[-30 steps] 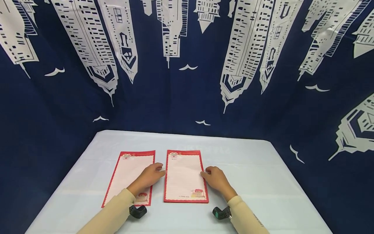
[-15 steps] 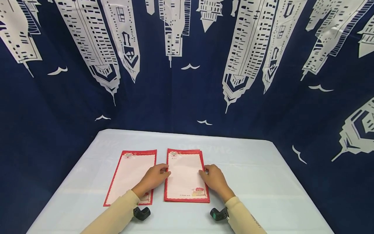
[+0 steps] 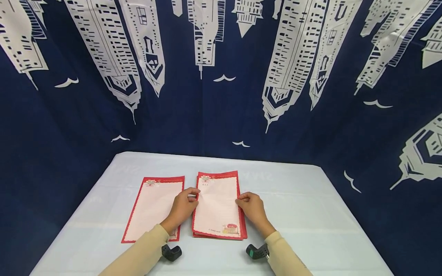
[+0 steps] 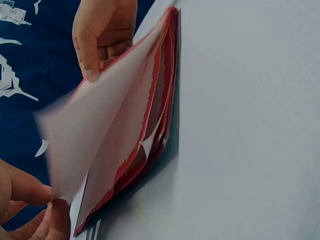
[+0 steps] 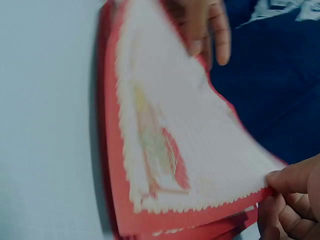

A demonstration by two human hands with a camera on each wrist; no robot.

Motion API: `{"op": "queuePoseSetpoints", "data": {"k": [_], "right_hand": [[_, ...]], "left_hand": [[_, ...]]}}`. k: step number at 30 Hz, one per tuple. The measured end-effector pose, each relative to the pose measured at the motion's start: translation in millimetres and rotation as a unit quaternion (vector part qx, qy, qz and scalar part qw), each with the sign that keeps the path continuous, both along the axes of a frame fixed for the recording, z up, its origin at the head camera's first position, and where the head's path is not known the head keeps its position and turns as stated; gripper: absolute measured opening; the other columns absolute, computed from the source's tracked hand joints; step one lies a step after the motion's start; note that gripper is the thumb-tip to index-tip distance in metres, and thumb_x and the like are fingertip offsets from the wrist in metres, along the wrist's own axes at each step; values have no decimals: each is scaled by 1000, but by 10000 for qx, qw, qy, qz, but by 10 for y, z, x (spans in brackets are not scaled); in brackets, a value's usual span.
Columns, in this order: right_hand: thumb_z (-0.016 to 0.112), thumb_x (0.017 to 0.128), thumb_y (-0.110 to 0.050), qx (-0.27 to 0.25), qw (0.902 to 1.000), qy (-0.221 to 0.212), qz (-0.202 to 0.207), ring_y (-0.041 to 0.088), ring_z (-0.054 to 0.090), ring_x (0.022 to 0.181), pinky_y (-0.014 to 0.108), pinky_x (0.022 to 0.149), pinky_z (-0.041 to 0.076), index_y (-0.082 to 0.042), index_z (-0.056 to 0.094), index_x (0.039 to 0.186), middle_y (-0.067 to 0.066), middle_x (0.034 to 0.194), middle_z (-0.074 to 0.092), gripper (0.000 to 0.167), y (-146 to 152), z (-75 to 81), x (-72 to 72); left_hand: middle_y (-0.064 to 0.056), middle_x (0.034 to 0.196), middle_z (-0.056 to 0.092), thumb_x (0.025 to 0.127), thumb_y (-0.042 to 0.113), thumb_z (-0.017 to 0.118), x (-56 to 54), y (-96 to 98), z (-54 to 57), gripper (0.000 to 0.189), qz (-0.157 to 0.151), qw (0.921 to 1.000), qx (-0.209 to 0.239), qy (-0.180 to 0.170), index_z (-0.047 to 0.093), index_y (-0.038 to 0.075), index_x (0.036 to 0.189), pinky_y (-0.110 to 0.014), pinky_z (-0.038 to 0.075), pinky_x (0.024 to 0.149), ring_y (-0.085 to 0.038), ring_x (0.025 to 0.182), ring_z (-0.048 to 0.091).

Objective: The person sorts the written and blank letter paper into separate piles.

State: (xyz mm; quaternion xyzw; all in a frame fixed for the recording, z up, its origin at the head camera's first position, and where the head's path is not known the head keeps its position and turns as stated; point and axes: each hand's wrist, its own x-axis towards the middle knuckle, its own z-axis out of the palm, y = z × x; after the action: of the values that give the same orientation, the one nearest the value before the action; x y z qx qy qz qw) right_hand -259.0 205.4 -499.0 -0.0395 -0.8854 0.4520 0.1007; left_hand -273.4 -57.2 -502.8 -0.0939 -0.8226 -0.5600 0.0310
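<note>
Fingers (image 5: pixel 292 179) of the left hand (image 3: pixel 183 203) and right hand (image 3: pixel 254 209) pinch closed on the red-bordered top sheet (image 3: pixel 218 207), raised above its stack (image 3: pixel 244 230), not yet moved away; one loose sheet (image 3: pixel 155 203) lies left of the stack.

head view high, forward and down over the table (image 3: pixel 297 207), both wrist views close to the same sheet (image 3: pixel 217 207)

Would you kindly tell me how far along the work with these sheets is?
Apparently done: a pale red-bordered paper sheet lies apart on the white table. In hand: left hand and right hand pinch a lifted red-bordered sheet. Remaining, presumably: the red-edged paper stack beneath.
</note>
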Motion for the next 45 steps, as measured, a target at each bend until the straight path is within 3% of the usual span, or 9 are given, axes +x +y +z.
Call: {"op": "queuePoseSetpoints", "data": {"k": [3, 7, 14, 24, 27, 34, 38, 45], "right_hand": [[74, 91, -11, -657, 9973, -272, -159, 14, 61, 69, 25, 60, 50, 1, 71, 94, 3, 77, 68, 12, 48, 19, -8], [72, 92, -13, -860, 9953, -274, -339, 16, 64, 73, 26, 64, 50, 2, 71, 99, 5, 80, 70, 16, 135, 82, 5], [70, 94, -12, -924, 9943, -183, -495, 16, 63, 74, 25, 64, 52, 3, 71, 106, 6, 86, 72, 20, 353, 216, 34], [64, 99, -13, -777, 9923, -408, -875, 19, 64, 87, 32, 71, 59, 5, 68, 115, 13, 99, 72, 25, 862, 326, 224], [63, 99, -14, -639, 9918, -468, -1008, 21, 65, 89, 32, 71, 59, 6, 66, 117, 16, 103, 71, 27, 1014, 337, 282], [62, 99, -13, -348, 9912, -414, -1209, 21, 65, 85, 24, 66, 56, 9, 65, 119, 21, 105, 69, 30, 1310, 296, 331], [63, 98, -13, -32, 9898, -517, -1325, 22, 63, 82, 23, 63, 52, 10, 66, 117, 20, 101, 70, 29, 1440, 210, 366], [63, 96, -14, 662, 9859, -767, -1335, 26, 61, 82, 28, 64, 49, 11, 69, 111, 19, 95, 70, 29, 1604, 97, 406]], "left_hand": [[-12, 115, 64, 89, -7, 66, -21, 23, 16, 38, 93, 9997, 195, -137, 65, 1, 126, -30, 55, 69, -19, 90, 65], [-13, 109, 64, 88, -4, 67, -50, 77, 49, 47, 67, 9991, 344, -239, 58, -4, 135, -30, 55, 66, -19, 86, 65], [-10, 95, 62, 89, -5, 64, -110, 294, 97, 46, -244, 9966, 674, -400, 59, -10, 134, -29, 55, 59, -11, 68, 57], [-9, 93, 64, 81, -7, 62, -196, 847, 168, 50, -753, 9965, 318, -181, 61, -10, 131, -24, 47, 56, -8, 67, 55], [-7, 94, 63, 81, -7, 61, -218, 1026, 181, 52, -950, 9941, 354, -376, 60, -8, 133, -25, 48, 53, -9, 64, 54], [-4, 90, 59, 93, 2, 63, -237, 1405, 183, 49, -1383, 9856, 389, -889, 53, -10, 139, -26, 50, 52, -13, 60, 58], [-1, 71, 56, 94, 2, 64, -191, 1551, 139, 35, -1630, 9807, 254, -1054, 58, -14, 124, -23, 46, 56, -11, 56, 54], [0, 55, 46, 96, 11, 66, -111, 1671, 94, 13, -1706, 9747, -44, -1440, 59, 1, 94, -25, 41, 54, -12, 50, 46]]}}
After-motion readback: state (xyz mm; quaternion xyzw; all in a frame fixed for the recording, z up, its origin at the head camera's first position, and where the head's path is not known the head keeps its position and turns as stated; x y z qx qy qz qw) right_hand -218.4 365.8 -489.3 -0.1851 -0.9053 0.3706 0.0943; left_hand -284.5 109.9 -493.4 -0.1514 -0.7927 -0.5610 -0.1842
